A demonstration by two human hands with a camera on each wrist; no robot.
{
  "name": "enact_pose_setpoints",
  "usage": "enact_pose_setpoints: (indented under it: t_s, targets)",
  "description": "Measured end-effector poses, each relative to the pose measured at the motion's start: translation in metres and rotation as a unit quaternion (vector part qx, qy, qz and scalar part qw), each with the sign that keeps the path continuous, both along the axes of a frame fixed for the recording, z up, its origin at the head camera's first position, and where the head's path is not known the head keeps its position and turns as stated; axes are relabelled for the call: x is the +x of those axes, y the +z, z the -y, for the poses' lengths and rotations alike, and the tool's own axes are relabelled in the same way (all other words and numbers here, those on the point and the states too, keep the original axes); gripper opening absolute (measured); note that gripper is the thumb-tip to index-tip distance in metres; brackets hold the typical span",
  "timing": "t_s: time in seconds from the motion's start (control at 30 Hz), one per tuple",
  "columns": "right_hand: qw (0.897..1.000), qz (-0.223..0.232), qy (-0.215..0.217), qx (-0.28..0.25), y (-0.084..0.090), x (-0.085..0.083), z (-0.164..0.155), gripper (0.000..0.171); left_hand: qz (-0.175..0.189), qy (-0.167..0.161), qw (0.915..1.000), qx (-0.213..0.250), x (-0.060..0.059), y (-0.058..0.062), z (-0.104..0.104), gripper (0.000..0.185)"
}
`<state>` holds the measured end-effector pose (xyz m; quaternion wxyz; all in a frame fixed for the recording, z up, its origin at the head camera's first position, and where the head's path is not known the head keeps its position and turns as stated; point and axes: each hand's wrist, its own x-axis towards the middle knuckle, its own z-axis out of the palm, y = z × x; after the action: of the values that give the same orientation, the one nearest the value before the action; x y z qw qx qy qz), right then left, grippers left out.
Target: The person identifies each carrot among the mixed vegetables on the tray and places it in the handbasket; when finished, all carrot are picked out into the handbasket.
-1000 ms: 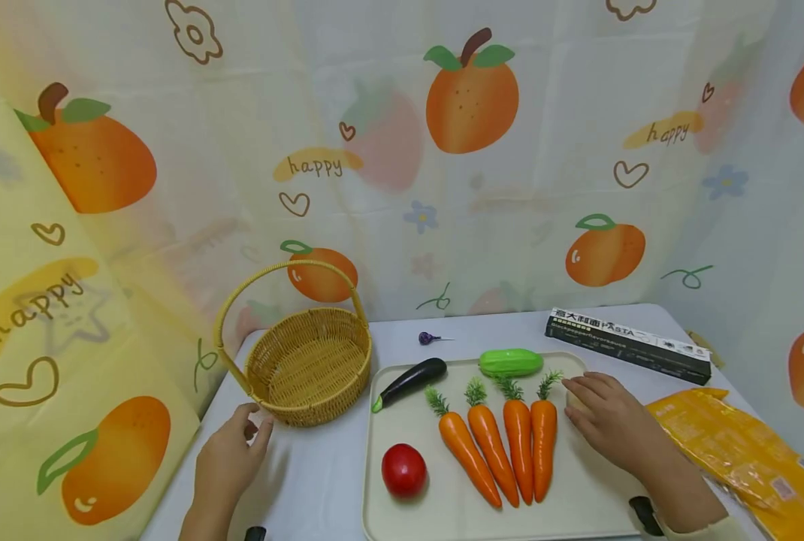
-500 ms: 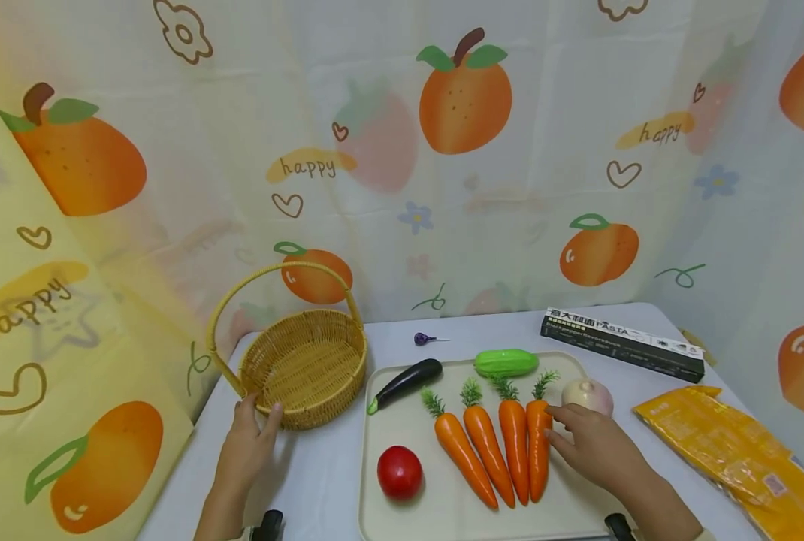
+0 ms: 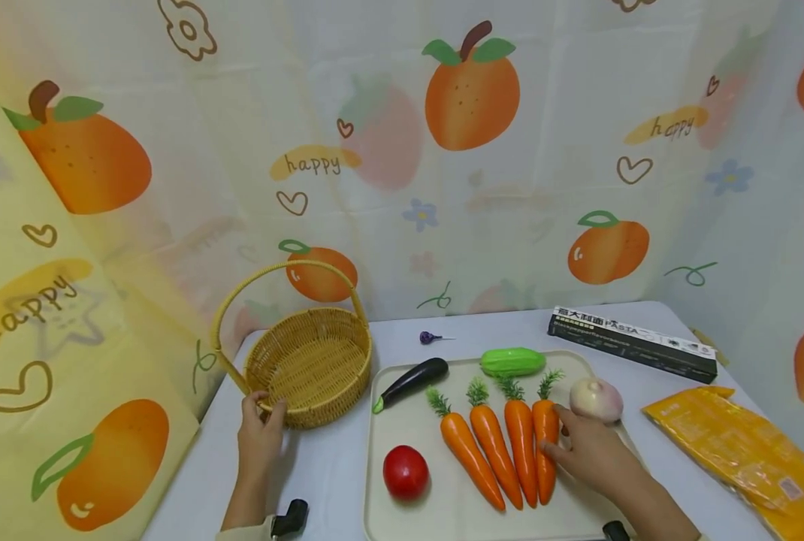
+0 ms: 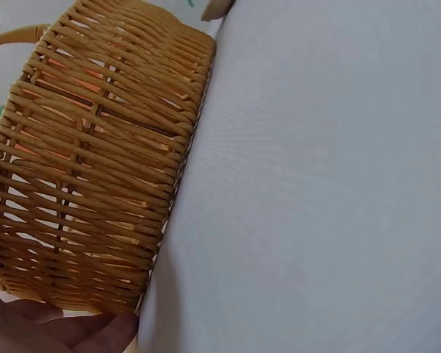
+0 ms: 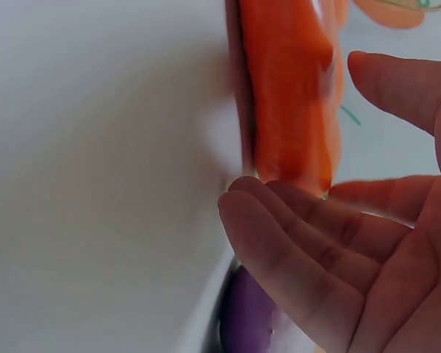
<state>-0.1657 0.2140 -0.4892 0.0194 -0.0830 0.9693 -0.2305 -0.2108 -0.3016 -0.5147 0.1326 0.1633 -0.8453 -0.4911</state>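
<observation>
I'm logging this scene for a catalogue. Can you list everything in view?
carrots: four, orange, side by side on tray
tomato: one, red, tray front left
eggplant: one, dark purple, tray back left
cucumber: one, green, tray back
onion: one, pale pink, tray right edge
tray: one, cream, table centre
basket: one, yellow wicker, left of tray
pasta box: one, black, back right
bag: one, yellow, right
left hand: holds basket rim
right hand: on rightmost carrot

Head cam: table viewed from above, facing the curtain. Left wrist cam: held close beside basket (image 3: 309,363) (image 4: 95,162), shared w/ head view. Right wrist cam: pressed close to rightmost carrot (image 3: 545,443) (image 5: 287,95), likewise shared.
</observation>
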Motion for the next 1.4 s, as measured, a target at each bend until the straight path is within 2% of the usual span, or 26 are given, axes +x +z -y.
enact_pose_setpoints:
  t_s: [0.17, 0.4, 0.6, 0.77, 0.87, 0.93, 1.0, 1.1, 1.2, 1.4]
  targets:
    - [1.0, 0.007, 0.0, 0.009, 0.0, -0.004, 0.005, 0.074, -0.028, 0.008, 0.9995, 0.016, 0.003, -0.003, 0.001, 0.056]
    - [0.998, 0.059, -0.022, -0.011, 0.002, -0.013, 0.008, 0.09, -0.05, 0.003, 0.9971, 0.058, 0.008, -0.008, 0.005, 0.063]
    - [0.995, 0.079, -0.038, -0.054, 0.001, -0.015, 0.007, 0.086, -0.073, -0.002, 0.9924, 0.099, 0.004, -0.016, 0.012, 0.069]
    - [0.988, 0.081, -0.035, -0.124, 0.007, -0.015, 0.006, 0.081, -0.101, 0.002, 0.9881, 0.116, 0.005, -0.02, 0.013, 0.067]
    - [0.974, 0.104, -0.031, -0.201, 0.011, -0.018, 0.008, 0.077, -0.1, 0.002, 0.9878, 0.119, 0.005, -0.021, 0.011, 0.069]
    - [0.955, 0.133, -0.023, -0.264, 0.013, -0.02, 0.01, 0.076, -0.099, 0.0, 0.9877, 0.12, 0.006, -0.022, 0.01, 0.069]
    - [0.932, 0.168, -0.012, -0.32, 0.016, -0.022, 0.013, 0.076, -0.101, 0.0, 0.987, 0.125, 0.006, -0.022, 0.01, 0.069]
    - [0.909, 0.203, 0.015, -0.364, 0.018, -0.026, 0.022, 0.076, -0.102, 0.001, 0.9857, 0.134, 0.007, -0.022, 0.01, 0.069]
    - [0.902, 0.221, 0.036, -0.369, 0.021, -0.031, 0.036, 0.076, -0.103, 0.004, 0.985, 0.139, 0.006, -0.023, 0.011, 0.069]
    - [0.9, 0.234, 0.062, -0.361, 0.028, -0.046, 0.07, 0.068, -0.114, 0.002, 0.9826, 0.147, 0.006, -0.024, 0.011, 0.068]
